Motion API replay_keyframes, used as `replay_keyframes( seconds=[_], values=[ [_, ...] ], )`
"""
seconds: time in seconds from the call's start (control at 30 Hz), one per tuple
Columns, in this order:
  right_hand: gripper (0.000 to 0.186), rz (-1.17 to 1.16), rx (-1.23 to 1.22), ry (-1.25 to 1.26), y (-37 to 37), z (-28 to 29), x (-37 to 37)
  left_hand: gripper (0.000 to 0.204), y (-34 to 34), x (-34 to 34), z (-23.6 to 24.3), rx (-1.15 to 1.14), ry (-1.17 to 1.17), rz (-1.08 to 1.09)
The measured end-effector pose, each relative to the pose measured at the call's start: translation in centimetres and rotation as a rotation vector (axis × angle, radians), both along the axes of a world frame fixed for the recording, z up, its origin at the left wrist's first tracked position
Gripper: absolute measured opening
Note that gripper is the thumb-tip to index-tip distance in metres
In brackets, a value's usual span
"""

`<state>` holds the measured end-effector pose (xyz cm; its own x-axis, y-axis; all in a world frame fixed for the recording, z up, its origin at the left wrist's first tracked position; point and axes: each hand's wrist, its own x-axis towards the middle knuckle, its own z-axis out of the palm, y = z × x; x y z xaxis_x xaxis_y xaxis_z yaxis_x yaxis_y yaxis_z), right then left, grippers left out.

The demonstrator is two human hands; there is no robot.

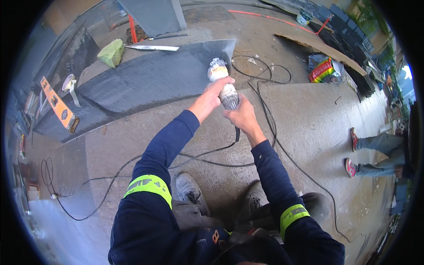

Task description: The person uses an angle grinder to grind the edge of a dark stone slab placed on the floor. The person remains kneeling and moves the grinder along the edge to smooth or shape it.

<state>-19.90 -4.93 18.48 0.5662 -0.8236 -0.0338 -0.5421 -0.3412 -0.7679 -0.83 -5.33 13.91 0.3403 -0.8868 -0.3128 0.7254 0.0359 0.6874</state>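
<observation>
Both my hands are closed around a dusty, white-coated angle grinder (229,96). My left hand (209,98) wraps its front part near the head, and my right hand (244,115) grips the rear of the body, where the black cord comes out. The grinder's disc (227,61) is at the right end of a long dark grey slab (137,86); whether it touches the edge I cannot tell. On the slab's left part lie an orange spirit level (59,106) and a roll of tape (68,83) with a loose tail.
A green spongy block (111,53) and a pale flat strip (152,47) sit along the slab's far edge. Black cable (207,162) loops over the floor around my shoes (191,193). Another person's legs (380,154) stand at right. A red-yellow bag (321,70) and boards (322,46) lie far right.
</observation>
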Motion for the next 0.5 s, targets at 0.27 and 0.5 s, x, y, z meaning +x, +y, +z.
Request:
replay_keyframes(
  seconds=[0.27, 0.5],
  values=[
    [0.074, 0.004, -0.013, 0.026, 0.3, -0.6, 0.9, 0.034, -0.2, 0.3, -1.0, 0.017, 0.019, 0.010],
    [0.073, 0.002, 0.058, 0.013, -0.6, -1.8, 2.1, 0.036, -0.4, 1.1, -1.3, 0.014, 0.057, 0.011]
  ],
)
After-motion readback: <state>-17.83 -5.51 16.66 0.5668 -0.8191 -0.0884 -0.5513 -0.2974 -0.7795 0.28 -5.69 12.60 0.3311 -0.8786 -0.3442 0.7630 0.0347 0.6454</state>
